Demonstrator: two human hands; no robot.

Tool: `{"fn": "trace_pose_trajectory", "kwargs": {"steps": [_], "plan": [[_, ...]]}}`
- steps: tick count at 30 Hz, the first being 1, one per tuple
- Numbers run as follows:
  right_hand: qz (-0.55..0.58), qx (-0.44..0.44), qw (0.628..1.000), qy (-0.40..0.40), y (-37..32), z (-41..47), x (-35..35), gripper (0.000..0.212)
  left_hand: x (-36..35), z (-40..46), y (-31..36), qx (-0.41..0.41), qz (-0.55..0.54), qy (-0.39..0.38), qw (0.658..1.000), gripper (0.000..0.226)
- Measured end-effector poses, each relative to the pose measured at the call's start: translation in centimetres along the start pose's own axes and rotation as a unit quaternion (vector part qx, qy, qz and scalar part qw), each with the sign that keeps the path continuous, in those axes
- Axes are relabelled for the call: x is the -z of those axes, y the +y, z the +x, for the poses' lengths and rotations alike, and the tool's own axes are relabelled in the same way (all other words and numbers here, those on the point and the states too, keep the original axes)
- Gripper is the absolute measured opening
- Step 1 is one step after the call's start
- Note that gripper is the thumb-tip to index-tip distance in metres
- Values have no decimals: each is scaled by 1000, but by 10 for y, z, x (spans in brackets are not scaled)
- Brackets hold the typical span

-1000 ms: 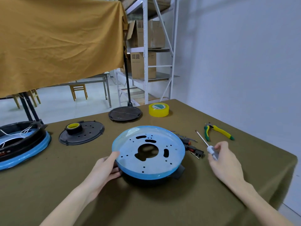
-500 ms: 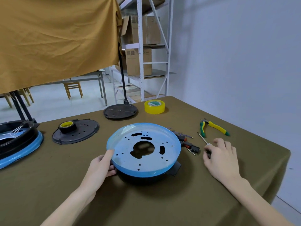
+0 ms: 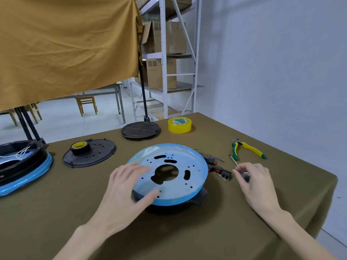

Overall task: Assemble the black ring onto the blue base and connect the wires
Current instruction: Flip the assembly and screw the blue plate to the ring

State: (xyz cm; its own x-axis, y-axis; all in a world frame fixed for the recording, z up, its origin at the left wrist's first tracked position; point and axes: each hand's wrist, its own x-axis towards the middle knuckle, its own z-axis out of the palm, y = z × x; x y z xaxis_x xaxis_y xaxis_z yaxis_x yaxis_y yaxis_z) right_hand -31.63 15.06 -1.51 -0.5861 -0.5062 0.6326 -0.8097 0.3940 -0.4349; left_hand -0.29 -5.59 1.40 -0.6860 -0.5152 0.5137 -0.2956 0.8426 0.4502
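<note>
Now my left hand (image 3: 124, 186) lies spread on one round blue perforated base (image 3: 170, 174); my right hand (image 3: 253, 180) pinches one thin screwdriver (image 3: 237, 164) beside it.

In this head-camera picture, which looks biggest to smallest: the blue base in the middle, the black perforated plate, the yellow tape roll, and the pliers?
1. Blue base, clearly the largest, though also nearest the camera.
2. Black perforated plate.
3 and 4. Pliers and yellow tape roll look much alike; the tape lies farther back, so I won't rank them.

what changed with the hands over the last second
The left hand moved from gripping the blue base at its rim to lying spread on top. The right hand lowered the screwdriver to the table, still holding it. Pliers and tape unmoved.
</note>
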Motion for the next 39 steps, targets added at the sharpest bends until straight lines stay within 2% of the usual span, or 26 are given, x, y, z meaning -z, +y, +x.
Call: {"fn": "trace_pose_trajectory", "kwargs": {"steps": [4, 7, 10, 14, 16, 21, 24, 30, 35, 39], "plan": [[114, 13, 993, -4, -14, -7, 0, 18, -2, -1, 3, -71, -21, -60, 995, 45], [201, -28, 979, -6, -24, -10, -4, 16, -7, 1, 6, -99, -13, -66, 993, 24], [276, -92, 956, -32, -29, -9, -12, 12, -8, 1, 9, -85, -31, -64, 994, 24], [395, -173, 902, -29, -29, -5, -13, 12, -7, -1, 17, -17, -104, 27, 994, 23], [432, -176, 885, -3, -33, 0, -9, 12, -1, 7, 26, 33, -167, 76, 982, 25], [486, -131, 864, 5, -63, 20, 4, 8, 35, 32, 43, 105, -303, 172, 931, 22], [481, -87, 873, -14, -89, 32, 8, 7, 48, 37, 50, 170, -389, 193, 885, 26], [485, 7, 874, -22, -137, 46, 13, 15, 56, 42, 59, 301, -482, 162, 807, 37], [471, 44, 881, -21, -162, 58, 17, 17, 56, 48, 48, 399, -560, 111, 717, 42], [431, 73, 898, -45, -173, 64, 14, 14, 41, 45, 34, 431, -583, 64, 685, 38]]}}
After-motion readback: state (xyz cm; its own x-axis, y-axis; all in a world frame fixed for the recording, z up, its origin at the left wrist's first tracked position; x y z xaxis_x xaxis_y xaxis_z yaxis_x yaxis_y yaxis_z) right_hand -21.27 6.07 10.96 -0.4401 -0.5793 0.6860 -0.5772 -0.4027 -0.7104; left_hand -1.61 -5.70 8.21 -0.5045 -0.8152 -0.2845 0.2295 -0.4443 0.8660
